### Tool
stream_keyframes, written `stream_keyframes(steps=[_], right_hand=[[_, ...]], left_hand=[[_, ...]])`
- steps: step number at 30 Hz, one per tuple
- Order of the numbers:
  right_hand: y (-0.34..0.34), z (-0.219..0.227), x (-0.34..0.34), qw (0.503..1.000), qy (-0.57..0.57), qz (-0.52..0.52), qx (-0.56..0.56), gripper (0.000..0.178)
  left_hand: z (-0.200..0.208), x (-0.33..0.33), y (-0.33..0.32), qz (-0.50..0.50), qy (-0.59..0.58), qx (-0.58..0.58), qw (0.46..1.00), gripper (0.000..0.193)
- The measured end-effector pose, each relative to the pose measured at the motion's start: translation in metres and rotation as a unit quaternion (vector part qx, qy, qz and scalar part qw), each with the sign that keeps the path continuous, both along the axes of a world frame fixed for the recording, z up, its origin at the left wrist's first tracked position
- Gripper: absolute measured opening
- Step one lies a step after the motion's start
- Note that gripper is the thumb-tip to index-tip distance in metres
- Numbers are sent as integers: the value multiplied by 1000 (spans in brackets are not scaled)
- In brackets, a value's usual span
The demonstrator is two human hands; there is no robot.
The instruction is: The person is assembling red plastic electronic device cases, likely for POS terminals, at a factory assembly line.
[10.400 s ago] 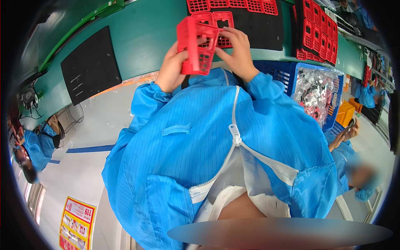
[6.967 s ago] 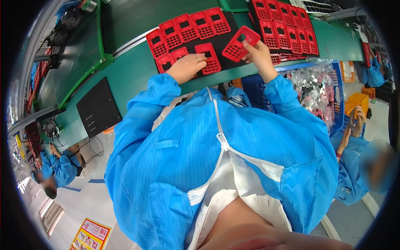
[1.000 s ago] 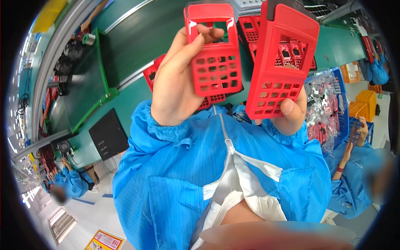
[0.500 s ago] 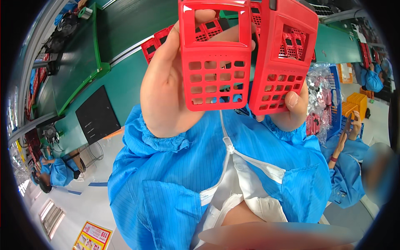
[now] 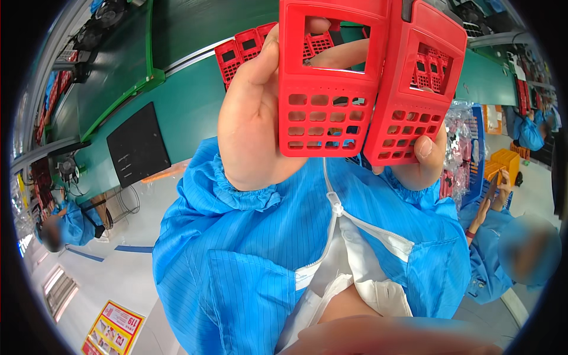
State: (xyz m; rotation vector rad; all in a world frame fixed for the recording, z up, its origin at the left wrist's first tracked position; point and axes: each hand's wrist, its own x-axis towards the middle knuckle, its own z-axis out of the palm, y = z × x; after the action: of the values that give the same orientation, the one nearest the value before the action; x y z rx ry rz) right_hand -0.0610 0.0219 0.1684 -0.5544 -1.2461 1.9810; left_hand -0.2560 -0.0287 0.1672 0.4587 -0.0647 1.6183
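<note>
The left hand (image 5: pixel 251 127) holds the left red casing (image 5: pixel 325 83) at its left side, fingers behind it and partly visible through its window. Just beside that grip's casing, the right hand (image 5: pixel 423 168) clasps the right red casing (image 5: pixel 414 100) near its lower right corner, thumb in front; the 2 casings stand side by side, windows uppermost. Beyond the left grip lie more red casings (image 5: pixel 251 54), with a black mat (image 5: pixel 139 145) farther left.

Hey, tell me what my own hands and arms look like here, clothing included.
Your left hand and right hand are bare, without gloves. Bright blue sleeves of a finely striped jacket cover your arms, ending in gathered, ruffled cuffs.
</note>
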Motion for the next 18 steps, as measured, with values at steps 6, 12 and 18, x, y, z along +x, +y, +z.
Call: stream_keyframes(steps=[6, 12, 18], right_hand=[[-3, -7, -3, 999, 42, -12, 8, 57], [-16, -9, -12, 997, 17, -75, 17, 53], [-40, -22, -2, 978, -43, -204, -25, 48]], left_hand=[[4, 1, -3, -18, -30, 2, 999, 52], [-9, -10, 3, -68, 9, -63, 996, 57], [-24, 0, 23, -205, -29, -149, 967, 61]])
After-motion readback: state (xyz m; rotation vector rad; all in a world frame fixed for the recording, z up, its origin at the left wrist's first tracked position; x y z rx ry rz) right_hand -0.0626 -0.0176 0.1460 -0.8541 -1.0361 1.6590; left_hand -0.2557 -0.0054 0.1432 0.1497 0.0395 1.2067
